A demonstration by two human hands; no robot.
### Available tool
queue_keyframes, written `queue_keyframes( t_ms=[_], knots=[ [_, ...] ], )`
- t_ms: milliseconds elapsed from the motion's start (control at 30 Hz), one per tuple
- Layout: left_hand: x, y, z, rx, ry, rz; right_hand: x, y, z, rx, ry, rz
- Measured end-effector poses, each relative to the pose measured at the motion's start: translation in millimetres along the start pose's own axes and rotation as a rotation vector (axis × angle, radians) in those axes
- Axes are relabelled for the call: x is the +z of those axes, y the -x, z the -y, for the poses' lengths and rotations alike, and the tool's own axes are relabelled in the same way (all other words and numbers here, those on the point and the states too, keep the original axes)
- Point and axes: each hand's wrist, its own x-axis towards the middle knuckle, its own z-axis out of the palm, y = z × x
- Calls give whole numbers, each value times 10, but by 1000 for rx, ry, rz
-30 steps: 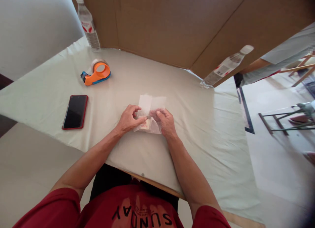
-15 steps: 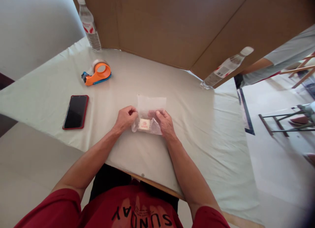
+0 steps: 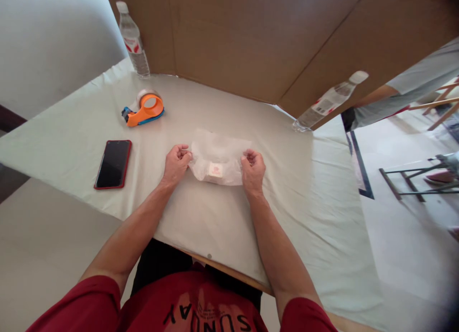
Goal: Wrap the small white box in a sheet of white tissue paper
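Observation:
A translucent white wrapping sheet [image 3: 218, 145] is spread on the table in front of me. On its near part sits a small cream block [image 3: 215, 170] with a red print, partly veiled by folds of the sheet. My left hand [image 3: 176, 163] pinches the sheet's left edge between thumb and finger. At the opposite edge my right hand [image 3: 253, 167] pinches it the same way. The block lies between the two hands, touched by neither.
A phone in a red case [image 3: 113, 164] and an orange tape dispenser [image 3: 146, 110] lie at the left. Water bottles stand at the back left [image 3: 134, 45] and back right [image 3: 328, 102], by a tall cardboard panel [image 3: 229, 40]. A person's arm [image 3: 376, 95] shows behind the panel.
Both hands have moved apart and slightly away from me, drawing the sheet wider. The sheet's near folds have opened out beside the block.

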Motion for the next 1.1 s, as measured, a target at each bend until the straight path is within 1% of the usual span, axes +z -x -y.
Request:
queue_keyframes(
  t_ms=[67,100,133,200,267,333,400,467,533,600,667,700,767,867,900,933,967,1000,1067,1100],
  knots=[
    [-29,20,-21,119,-90,-50,-80,45,81,-77,87,-19],
    [-40,39,-34,200,-146,-68,-121,74,137,-111,117,-1],
    [-48,62,-46,286,-203,-73,-156,103,196,-138,133,50],
    [-53,110,-59,410,-303,2,-202,152,301,-136,138,206],
    [-44,151,-50,452,-372,116,-216,187,368,-85,151,345],
    [-34,176,-35,425,-423,220,-221,212,410,-49,180,420],
    [-38,190,-43,358,-438,304,-247,237,456,-65,187,491],
    [-63,197,-87,276,-382,359,-312,271,520,-108,161,629],
    [-103,196,-154,204,-253,377,-402,323,578,-124,131,817],
    [-143,185,-214,166,-106,376,-492,393,597,-87,118,998],
    [-170,166,-243,130,-27,387,-558,471,563,-27,140,1114],
    [-175,157,-245,121,-19,382,-577,509,533,-4,160,1135],
    [-172,145,-236,137,-52,337,-590,569,466,13,196,1109],
    [-155,148,-231,235,-144,247,-552,607,408,7,212,987],
    [-154,153,-239,258,-163,244,-528,605,402,8,209,936],
    [-157,159,-250,260,-171,267,-500,596,402,12,202,879],
    [-164,165,-264,236,-169,317,-468,583,403,13,190,810],
    [-175,171,-278,189,-160,391,-432,564,403,3,177,735],
    [-196,179,-294,66,-149,586,-350,518,390,-55,157,610],
    [-203,181,-294,21,-162,677,-303,493,374,-99,157,580]
  ],
)
